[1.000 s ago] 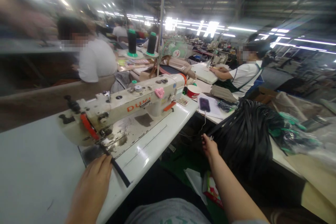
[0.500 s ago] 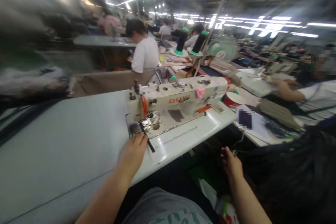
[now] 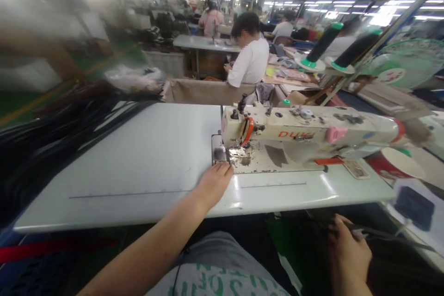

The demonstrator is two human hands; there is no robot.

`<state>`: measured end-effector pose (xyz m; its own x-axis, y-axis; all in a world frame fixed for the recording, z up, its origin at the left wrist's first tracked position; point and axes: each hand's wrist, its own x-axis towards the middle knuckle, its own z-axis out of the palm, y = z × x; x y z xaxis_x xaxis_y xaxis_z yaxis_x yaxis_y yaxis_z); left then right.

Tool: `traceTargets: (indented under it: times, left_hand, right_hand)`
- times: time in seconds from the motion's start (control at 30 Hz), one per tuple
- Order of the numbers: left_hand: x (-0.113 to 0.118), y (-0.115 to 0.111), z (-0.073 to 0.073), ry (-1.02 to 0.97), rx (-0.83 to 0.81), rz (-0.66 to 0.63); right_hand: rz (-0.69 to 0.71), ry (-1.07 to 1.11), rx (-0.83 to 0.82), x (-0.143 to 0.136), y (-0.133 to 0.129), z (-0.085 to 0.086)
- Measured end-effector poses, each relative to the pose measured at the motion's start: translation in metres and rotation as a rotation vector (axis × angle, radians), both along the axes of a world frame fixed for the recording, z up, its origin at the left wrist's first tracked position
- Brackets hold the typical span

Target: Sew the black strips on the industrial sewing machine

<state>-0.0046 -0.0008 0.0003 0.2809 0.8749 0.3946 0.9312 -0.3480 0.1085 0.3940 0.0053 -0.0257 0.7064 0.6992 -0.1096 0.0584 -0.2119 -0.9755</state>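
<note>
My left hand rests on the table just in front of the sewing machine's needle area. Its fingers are together and pressed on the end of a narrow dark strip, which runs up beside the needle plate. The white sewing machine has an orange guard by its needle. Below the table's front edge at right is my right hand, with fingers curled closed. From it a dark fabric strip stretches to the right; a small pale item shows by the fingers, its kind unclear.
A bundle of long dark strips hangs over the left of the white table. Two black thread cones stand behind the machine. A phone-like dark rectangle lies at right. A person in white works beyond.
The view has swung left, so the machine appears farther right. My left hand stays by the needle area, and the strip end below its fingers is now out of sight. My right hand remains low, fingers more curled.
</note>
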Motion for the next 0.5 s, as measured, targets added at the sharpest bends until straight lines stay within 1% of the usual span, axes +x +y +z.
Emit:
traceTargets:
  times: [0.13,0.23,0.3,0.37,0.5]
  left_hand:
    - [-0.001,0.003,-0.009,-0.065,0.052,0.024]
    - [-0.002,0.006,-0.014,-0.158,0.093,0.054]
    - [-0.003,0.008,-0.012,-0.215,0.082,0.092]
    - [-0.004,0.010,-0.008,-0.252,0.038,0.130]
    - [-0.006,0.012,0.000,-0.281,-0.066,0.172]
  right_hand:
    - [0.047,-0.048,0.044,-0.009,0.003,0.018]
    - [0.080,-0.056,0.087,-0.019,0.002,0.027]
    - [0.100,-0.058,0.132,-0.028,0.000,0.031]
    - [0.134,-0.069,0.159,-0.036,-0.004,0.036]
    - [0.205,-0.081,0.117,-0.050,-0.011,0.045]
